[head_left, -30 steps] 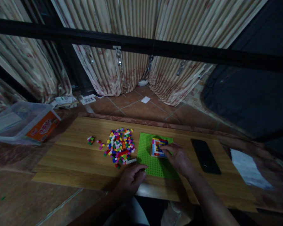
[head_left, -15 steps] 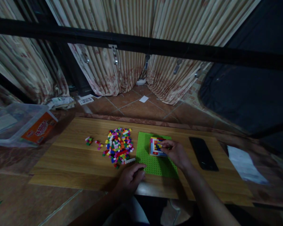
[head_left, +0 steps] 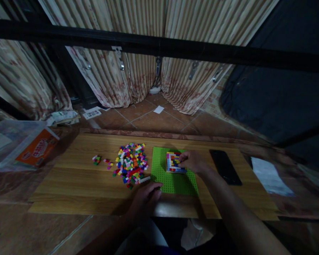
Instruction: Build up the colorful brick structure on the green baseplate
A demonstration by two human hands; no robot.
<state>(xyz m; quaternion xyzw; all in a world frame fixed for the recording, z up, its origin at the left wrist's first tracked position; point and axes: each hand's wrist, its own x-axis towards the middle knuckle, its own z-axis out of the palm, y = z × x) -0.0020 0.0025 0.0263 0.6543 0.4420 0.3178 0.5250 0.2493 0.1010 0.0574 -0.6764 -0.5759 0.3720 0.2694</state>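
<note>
A green studded baseplate (head_left: 159, 170) lies on the wooden table, and a small multicoloured structure of toy bricks (head_left: 172, 163) stands on it. My right hand (head_left: 192, 162) reaches over the structure's right side with fingertips pressed together on its top; whatever they pinch is hidden. Beside the plate's near left corner rests my left hand (head_left: 146, 198), fingers curled and thumb close to the index finger. A small dark bit shows between those fingertips, too small to name. Left of the plate spreads a pile of loose toy bricks (head_left: 131, 163), with a long white brick (head_left: 144, 179) at its near edge.
Small brick clusters (head_left: 96, 160) lie left of the pile. A black phone-like slab (head_left: 225, 167) is on the table's right, with a white paper sheet (head_left: 271, 177) beyond it. A clear plastic box (head_left: 5, 141) with an orange label sits at far left. Curtains (head_left: 138, 71) hang behind.
The whole view has shifted slightly. My right hand stays at the brick structure, its fingers now lower and more closed over the right side. My left hand keeps nearly the same place.
</note>
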